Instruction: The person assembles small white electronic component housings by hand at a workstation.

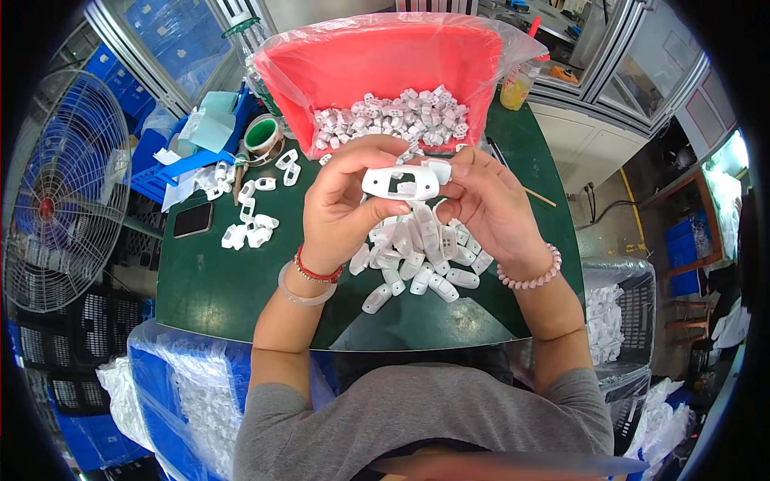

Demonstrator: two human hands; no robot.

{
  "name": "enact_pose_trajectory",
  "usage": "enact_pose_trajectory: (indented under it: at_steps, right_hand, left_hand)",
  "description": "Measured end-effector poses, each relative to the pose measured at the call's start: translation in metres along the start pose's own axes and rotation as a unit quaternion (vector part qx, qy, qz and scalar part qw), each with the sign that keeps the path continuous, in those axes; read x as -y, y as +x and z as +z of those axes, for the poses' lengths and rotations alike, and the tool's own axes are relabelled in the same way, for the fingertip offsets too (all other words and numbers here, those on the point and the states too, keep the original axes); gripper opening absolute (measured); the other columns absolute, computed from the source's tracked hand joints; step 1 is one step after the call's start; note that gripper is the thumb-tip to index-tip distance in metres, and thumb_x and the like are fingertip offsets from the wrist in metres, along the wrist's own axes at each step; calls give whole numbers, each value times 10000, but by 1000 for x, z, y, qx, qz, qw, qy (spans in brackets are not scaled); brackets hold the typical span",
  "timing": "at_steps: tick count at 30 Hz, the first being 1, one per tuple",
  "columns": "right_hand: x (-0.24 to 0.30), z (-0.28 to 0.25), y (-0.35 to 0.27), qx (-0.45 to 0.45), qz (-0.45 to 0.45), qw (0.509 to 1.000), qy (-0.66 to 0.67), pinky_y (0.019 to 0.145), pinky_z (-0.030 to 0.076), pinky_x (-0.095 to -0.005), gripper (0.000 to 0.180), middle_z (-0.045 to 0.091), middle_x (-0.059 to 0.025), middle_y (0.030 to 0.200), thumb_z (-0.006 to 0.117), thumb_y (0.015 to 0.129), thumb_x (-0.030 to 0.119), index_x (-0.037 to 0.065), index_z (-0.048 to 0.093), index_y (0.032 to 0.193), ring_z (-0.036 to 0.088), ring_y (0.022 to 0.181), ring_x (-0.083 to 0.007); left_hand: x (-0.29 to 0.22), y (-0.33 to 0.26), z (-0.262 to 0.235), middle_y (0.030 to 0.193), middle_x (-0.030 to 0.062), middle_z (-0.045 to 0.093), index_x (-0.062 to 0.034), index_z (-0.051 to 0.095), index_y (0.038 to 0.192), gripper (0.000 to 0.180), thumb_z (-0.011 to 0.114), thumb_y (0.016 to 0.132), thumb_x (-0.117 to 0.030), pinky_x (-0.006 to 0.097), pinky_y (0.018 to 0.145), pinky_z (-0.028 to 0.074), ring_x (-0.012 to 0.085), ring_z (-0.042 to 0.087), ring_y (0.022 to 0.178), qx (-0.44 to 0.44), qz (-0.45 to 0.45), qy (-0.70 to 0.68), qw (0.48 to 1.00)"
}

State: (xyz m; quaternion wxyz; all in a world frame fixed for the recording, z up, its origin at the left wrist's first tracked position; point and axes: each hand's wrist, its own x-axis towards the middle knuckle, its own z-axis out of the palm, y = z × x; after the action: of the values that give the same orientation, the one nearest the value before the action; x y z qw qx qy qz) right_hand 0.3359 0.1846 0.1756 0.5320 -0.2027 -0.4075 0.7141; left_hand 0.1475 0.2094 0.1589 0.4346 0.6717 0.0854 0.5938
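My left hand (340,196) grips a white plastic housing (375,185) by its left end, thumb below and fingers above. The housing is long and rounded, with a rectangular opening in its middle and a small hole beside it. My right hand (499,204) pinches a small white plastic piece (440,167) against the housing's right end. Whether the two are joined I cannot tell. Beneath my hands, a pile of similar white housings (421,268) lies on the green table (261,301). Behind them, a red bin (377,62) lined with clear plastic holds many small white parts (393,118).
On the table's left are loose white pieces (249,231), a phone (193,220), a tape roll (263,136) and a blue tray (146,172). A drink bottle (515,90) stands at the back right. A fan (48,210) is at left; a black crate (639,321) sits right.
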Motion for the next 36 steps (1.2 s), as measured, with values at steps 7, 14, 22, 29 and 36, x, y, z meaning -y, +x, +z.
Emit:
enact_pose_trajectory:
  at_steps: [7, 14, 22, 29, 36]
  right_hand:
    - [1, 11, 0, -15, 51, 998, 17, 446, 398, -193, 176, 561, -39, 818, 456, 910, 225, 54, 493, 884, 549, 694, -107]
    - [-6, 0, -3, 48, 131, 989, -40, 407, 264, -175, 405, 463, 18, 683, 416, 903, 451, 60, 508, 853, 376, 540, -35]
    - [-5, 8, -1, 12, 46, 988, -147, 435, 331, -165, 356, 505, -6, 706, 436, 921, 371, 32, 546, 903, 417, 528, -46]
    - [2, 1, -2, 16, 31, 975, -222, 494, 370, -152, 251, 558, 2, 762, 492, 908, 225, 5, 584, 985, 458, 576, -27]
    - [5, -8, -2, 66, 33, 972, -224, 547, 392, -173, 247, 562, 6, 779, 516, 891, 199, -9, 589, 1002, 471, 631, -33]
  left_hand:
    - [-3, 0, 7, 1178, 172, 503, -29, 514, 1067, 410, 682, 696, 18, 367, 922, 399, 254, 489, 1101, 44, -8, -28, 999]
    - [-3, -2, 10, 1150, 163, 525, -26, 509, 1073, 384, 651, 722, 42, 357, 909, 405, 244, 510, 1075, 70, -43, -41, 996]
    - [-1, -5, 10, 1086, 142, 545, -25, 488, 1077, 376, 634, 741, 62, 335, 885, 421, 221, 530, 1029, 26, -30, 11, 999]
    - [-9, 0, 10, 1073, 132, 546, -26, 488, 1079, 385, 637, 736, 65, 334, 877, 432, 211, 532, 1018, 21, -58, -4, 998]
    - [-12, 0, 5, 1066, 109, 548, -15, 518, 1055, 357, 642, 730, 65, 316, 885, 431, 181, 538, 1001, 46, -114, -5, 992]
